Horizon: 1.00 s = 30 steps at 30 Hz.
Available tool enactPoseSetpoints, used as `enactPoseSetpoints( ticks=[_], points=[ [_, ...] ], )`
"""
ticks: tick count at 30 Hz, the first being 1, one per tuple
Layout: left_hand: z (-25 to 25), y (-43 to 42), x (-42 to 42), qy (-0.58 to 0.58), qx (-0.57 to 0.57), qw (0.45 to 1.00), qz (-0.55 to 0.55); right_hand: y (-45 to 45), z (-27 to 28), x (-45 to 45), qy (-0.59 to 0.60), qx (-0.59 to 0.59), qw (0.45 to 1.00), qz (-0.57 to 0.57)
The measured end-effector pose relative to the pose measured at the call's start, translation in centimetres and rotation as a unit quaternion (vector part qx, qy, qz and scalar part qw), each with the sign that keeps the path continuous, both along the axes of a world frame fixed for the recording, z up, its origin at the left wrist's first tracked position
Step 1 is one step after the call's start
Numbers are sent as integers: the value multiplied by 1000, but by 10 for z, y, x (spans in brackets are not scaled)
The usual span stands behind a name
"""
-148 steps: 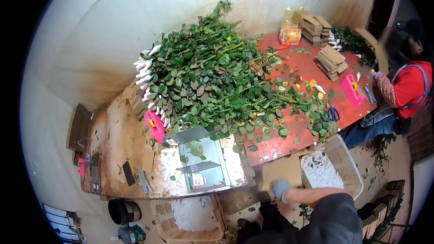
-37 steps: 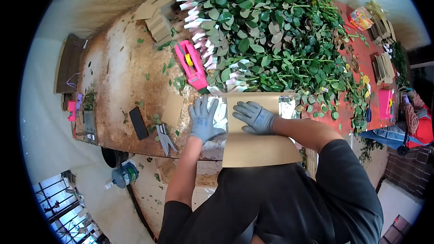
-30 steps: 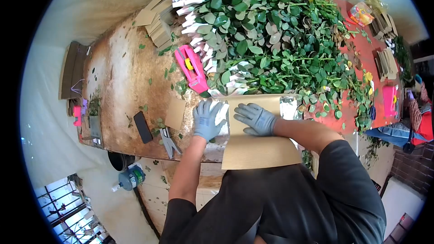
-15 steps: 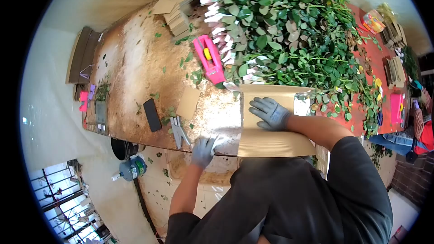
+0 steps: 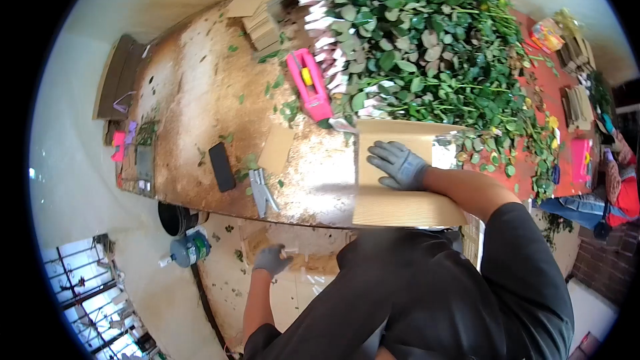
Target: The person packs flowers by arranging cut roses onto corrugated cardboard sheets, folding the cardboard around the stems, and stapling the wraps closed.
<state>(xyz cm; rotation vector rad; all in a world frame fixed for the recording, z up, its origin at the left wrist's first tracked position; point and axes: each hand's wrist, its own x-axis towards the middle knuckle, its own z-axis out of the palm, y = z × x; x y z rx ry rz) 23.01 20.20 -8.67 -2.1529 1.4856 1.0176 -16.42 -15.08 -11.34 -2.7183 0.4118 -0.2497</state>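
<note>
My right hand, in a grey glove, lies flat with fingers spread on a sheet of corrugated cardboard. The cardboard's near and far sides curve up, and ribs show along the near one. My left hand, also gloved, is below the table's front edge, over the floor. Its fingers are partly curled, with a small pale bit at their tips that I cannot make out. Beyond the cardboard lies a big pile of leafy stems, with pale wrapped ends on its left side.
A pink tape dispenser lies beside the stems. A grey stapler, a black phone and a flat cardboard piece are on the table. Stacked cardboard sits farther back. Another person is at far right.
My left hand has moved down and left, from the table's front edge to over the floor. My right hand stays flat on the cardboard.
</note>
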Motion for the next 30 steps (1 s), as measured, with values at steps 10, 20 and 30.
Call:
enactPoseSetpoints(
  ticks=[10,20,30],
  points=[
    [126,-259,-132,270,-351,891,-101,-2,-21,-3,-50,-17,999,-1],
    [110,-336,-202,435,-68,864,-243,-3,-32,-2,-31,46,998,8],
    [124,-296,-239,257,-90,861,-430,0,-34,-5,-66,-85,994,10]
  ],
)
